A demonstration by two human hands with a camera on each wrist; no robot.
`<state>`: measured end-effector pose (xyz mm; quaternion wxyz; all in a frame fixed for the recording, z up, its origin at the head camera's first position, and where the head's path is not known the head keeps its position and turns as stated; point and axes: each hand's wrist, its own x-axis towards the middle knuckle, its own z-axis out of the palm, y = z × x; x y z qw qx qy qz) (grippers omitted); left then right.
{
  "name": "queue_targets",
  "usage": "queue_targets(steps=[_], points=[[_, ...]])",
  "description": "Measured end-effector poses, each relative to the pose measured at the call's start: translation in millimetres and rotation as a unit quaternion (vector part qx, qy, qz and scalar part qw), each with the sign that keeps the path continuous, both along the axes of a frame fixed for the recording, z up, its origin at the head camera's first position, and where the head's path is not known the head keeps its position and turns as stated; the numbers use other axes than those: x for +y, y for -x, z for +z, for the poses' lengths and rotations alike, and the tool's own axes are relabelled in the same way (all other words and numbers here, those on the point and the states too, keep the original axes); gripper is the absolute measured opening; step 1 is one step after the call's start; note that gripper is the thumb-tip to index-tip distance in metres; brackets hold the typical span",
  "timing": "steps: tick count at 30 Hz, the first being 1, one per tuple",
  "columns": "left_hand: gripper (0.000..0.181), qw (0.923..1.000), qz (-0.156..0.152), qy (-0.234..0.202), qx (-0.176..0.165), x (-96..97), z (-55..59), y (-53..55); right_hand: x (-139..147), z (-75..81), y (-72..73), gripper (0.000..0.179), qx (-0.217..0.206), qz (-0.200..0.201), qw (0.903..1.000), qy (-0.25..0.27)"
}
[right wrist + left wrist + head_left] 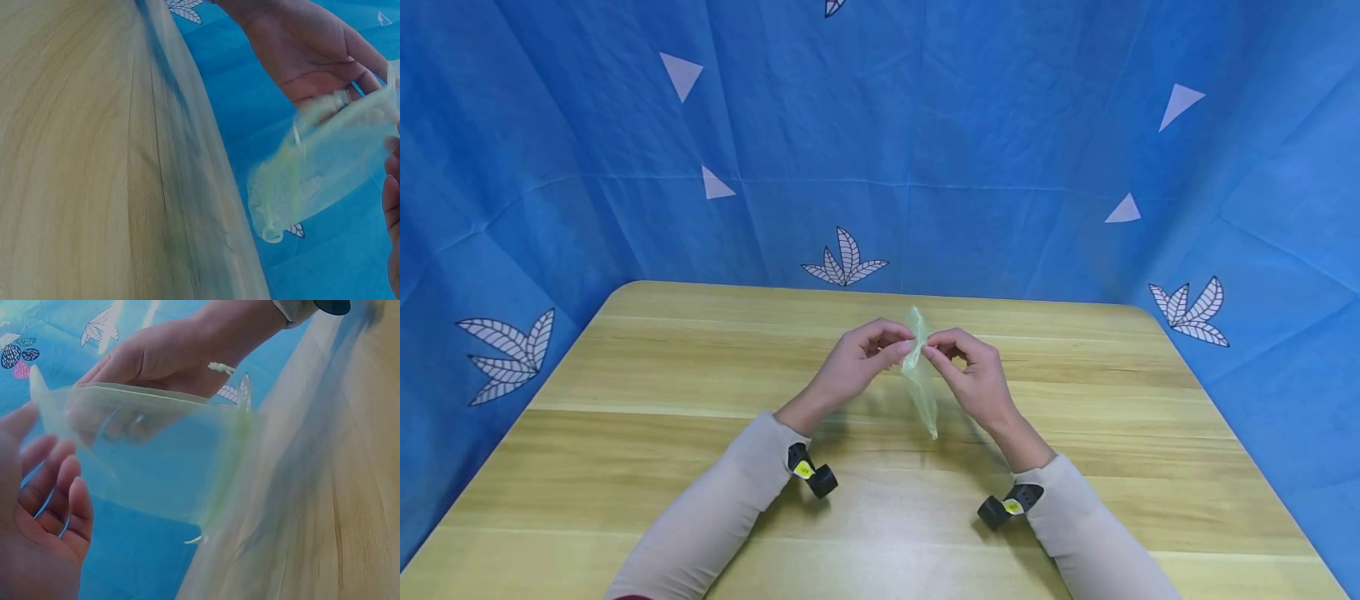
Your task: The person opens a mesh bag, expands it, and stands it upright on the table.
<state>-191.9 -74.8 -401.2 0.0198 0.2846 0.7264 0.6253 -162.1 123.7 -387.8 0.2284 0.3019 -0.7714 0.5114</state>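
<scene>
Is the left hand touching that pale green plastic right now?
Touching: the head view shows the left hand pinching the pale green plastic between thumb and finger.

"What's your count?"
"One left hand (pixel 856 360), one right hand (pixel 979 379), one green bag (pixel 922 393), one desk (pixel 625 450)."
"Sleeves (pixel 718 492) and wrist cameras (pixel 823 481)?"
"Two of each."
"Pale triangles (pixel 681 73)?"
"Four in the head view."

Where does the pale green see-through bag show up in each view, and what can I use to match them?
Head: the bag is just right of centre, between the left hand and right hand.
Left wrist: left of centre, around mid-height.
Right wrist: right half, reaching the right edge.
Shared landmark: the wooden table, bordering blue cloth in all three.
</scene>
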Motion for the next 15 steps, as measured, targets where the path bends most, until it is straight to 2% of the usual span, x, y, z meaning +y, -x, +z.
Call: queue_targets(steps=[3, 15], points=[[0.024, 0.9999, 0.003, 0.009, -0.002, 0.9, -1.1, 0.1, -2.9, 9.4, -7.1, 0.014, 0.000, 0.005, 1.0000, 0.002], [0.023, 0.9993, 0.018, 0.031, 0.004, 4.1, -1.2, -2.2, -5.4, 6.3, -7.9, 0.015, -0.002, 0.021, 0.9997, 0.013]])
